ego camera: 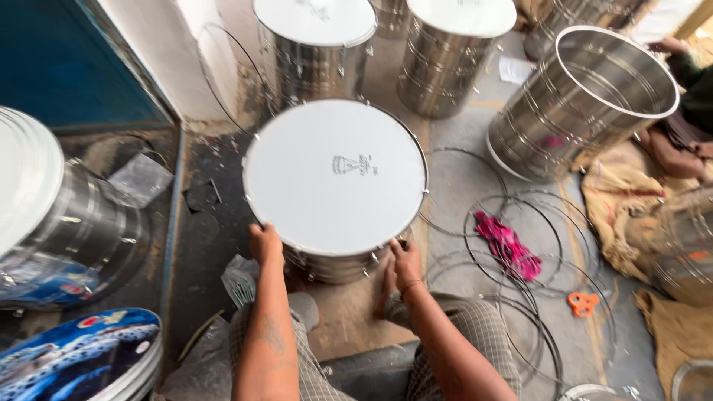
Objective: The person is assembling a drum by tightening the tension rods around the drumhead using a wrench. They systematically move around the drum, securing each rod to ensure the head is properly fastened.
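Observation:
A steel drum with a white round head stands upright on the floor right in front of me. My left hand grips its near-left rim, fingers curled over the edge. My right hand presses against the near-right rim, close to a small tension lug. Both forearms reach forward from my lap. My knees in checked cloth frame the drum's base.
Two more white-headed drums stand behind. An open steel shell lies tilted at right beside another person's arm. Several thin wire hoops, a pink rag and an orange tool lie on the floor. Drums are stacked at left.

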